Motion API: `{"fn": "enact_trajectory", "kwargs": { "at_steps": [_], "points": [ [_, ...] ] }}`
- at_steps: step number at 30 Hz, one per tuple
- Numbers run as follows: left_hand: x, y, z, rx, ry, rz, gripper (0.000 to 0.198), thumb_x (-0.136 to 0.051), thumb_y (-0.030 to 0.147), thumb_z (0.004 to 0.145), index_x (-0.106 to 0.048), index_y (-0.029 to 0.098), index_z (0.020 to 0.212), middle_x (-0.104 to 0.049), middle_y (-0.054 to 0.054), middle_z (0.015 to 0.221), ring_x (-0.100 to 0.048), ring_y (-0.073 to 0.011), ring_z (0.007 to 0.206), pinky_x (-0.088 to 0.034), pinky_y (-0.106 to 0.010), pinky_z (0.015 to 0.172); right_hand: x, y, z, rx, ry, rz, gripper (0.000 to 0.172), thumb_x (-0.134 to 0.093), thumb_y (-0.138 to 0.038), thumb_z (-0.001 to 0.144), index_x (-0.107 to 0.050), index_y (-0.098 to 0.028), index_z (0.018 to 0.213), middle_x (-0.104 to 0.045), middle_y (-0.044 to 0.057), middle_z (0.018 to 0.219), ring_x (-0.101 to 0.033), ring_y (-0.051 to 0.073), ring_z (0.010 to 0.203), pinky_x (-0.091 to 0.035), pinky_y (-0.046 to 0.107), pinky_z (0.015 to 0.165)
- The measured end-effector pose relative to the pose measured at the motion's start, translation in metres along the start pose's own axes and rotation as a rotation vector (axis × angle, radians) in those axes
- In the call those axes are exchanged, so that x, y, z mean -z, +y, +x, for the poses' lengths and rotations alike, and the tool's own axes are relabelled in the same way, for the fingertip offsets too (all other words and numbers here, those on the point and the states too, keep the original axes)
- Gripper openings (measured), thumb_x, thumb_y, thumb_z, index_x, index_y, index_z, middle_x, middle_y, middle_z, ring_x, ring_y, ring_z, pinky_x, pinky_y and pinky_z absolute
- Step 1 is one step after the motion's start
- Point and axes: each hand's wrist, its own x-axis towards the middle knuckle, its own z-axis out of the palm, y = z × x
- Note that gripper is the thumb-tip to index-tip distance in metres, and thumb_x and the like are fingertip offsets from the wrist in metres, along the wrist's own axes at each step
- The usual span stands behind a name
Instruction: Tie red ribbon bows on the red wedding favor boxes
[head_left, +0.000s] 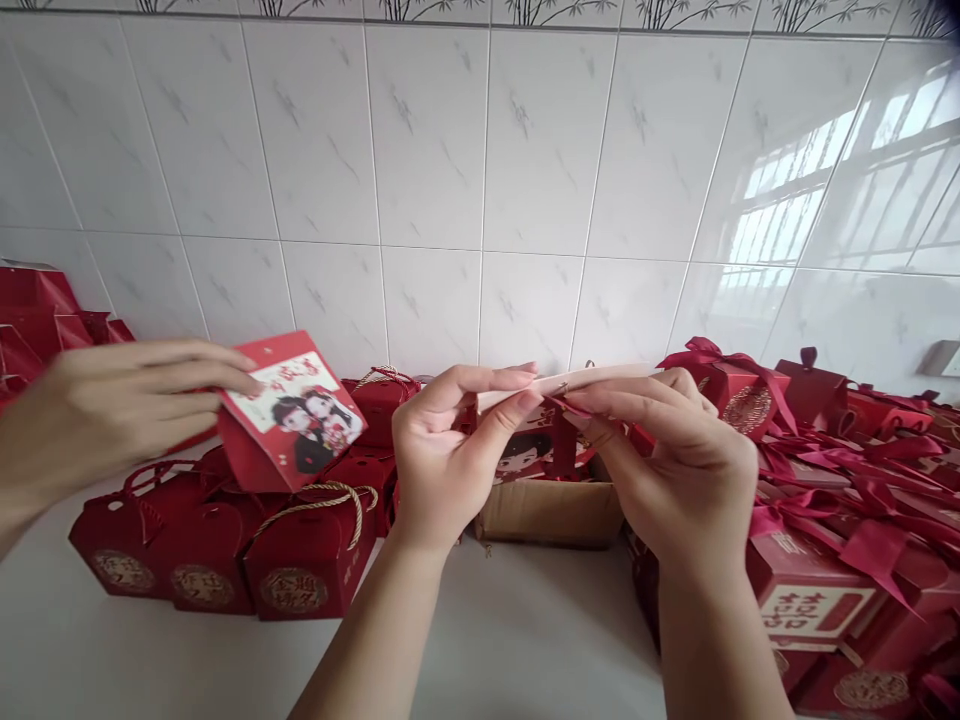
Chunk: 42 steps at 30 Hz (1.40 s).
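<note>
My left hand [442,455] and my right hand [675,465] are raised side by side in the middle of the head view. Between thumb and fingers, each pinches a side of a red paper gift box [559,384] with a pale inner face. It is seen nearly edge-on, and my fingers hide much of it. Below and behind it, an open brown cardboard box [547,515] stands on the table, with printed red packaging [525,455] partly showing above its rim.
At left, another person's hand [142,395] holds a red box with a couple printed on it [311,415]. Dark red boxes with rope handles [296,560] stand below. Ribboned red gift boxes [817,590] are piled at right. A white tiled wall [427,150] rises behind.
</note>
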Motion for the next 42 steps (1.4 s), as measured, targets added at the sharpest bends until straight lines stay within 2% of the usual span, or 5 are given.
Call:
{"fn": "enact_trajectory", "kwargs": {
  "at_steps": [19,25,30,37,42],
  "points": [
    [-0.003,0.001,-0.001,0.017,-0.010,-0.038,0.011,-0.075,0.016,0.074,-0.071,0.024,0.079,-0.075,0.003,0.080,-0.072,-0.0134,0.077,-0.059,-0.025,0.071,-0.008,-0.001,0.001,-0.124,0.227,0.113,0.018,-0.074,-0.020,0.074,-0.066,-0.026,0.089,-0.054,0.006,0.110,-0.049,0.027,0.118,-0.046,0.045,0.092],
    [-0.007,-0.001,-0.001,0.035,-0.084,0.022,0.016,-0.071,0.023,0.079,-0.063,0.024,0.093,-0.071,-0.001,0.092,-0.069,-0.0144,0.080,-0.057,-0.027,0.071,-0.010,0.002,-0.001,-0.375,0.084,0.391,0.022,-0.075,-0.026,0.074,-0.060,-0.023,0.089,-0.065,0.001,0.082,-0.063,0.015,0.067,-0.054,0.027,0.056],
    [-0.008,-0.001,-0.002,-0.206,0.125,0.344,0.031,-0.078,0.030,0.070,-0.055,0.023,0.090,-0.059,-0.003,0.096,-0.059,-0.0175,0.090,-0.051,-0.031,0.077,-0.016,0.012,0.000,-0.452,0.332,0.309,0.027,-0.079,-0.031,0.068,-0.057,-0.019,0.077,-0.061,-0.002,0.070,-0.057,0.010,0.057,-0.047,0.022,0.049],
    [-0.007,0.013,-0.006,0.325,-0.497,0.464,0.017,-0.059,0.035,0.086,-0.068,0.022,0.088,-0.065,0.002,0.063,-0.057,-0.0115,0.054,-0.044,-0.022,0.052,-0.020,0.021,0.003,-0.477,0.552,0.236,0.031,-0.079,-0.032,0.067,-0.052,-0.018,0.074,-0.055,-0.005,0.068,-0.052,0.008,0.058,-0.042,0.021,0.051],
    [-0.010,0.007,-0.009,0.413,-0.590,0.359,0.016,-0.064,0.035,0.080,-0.071,0.021,0.080,-0.063,0.001,0.060,-0.054,-0.0122,0.053,-0.041,-0.022,0.045,-0.021,0.022,0.002,-0.477,0.580,0.248,0.031,-0.078,-0.033,0.068,-0.052,-0.018,0.074,-0.053,-0.004,0.069,-0.051,0.009,0.059,-0.042,0.021,0.052]
  ]
}}
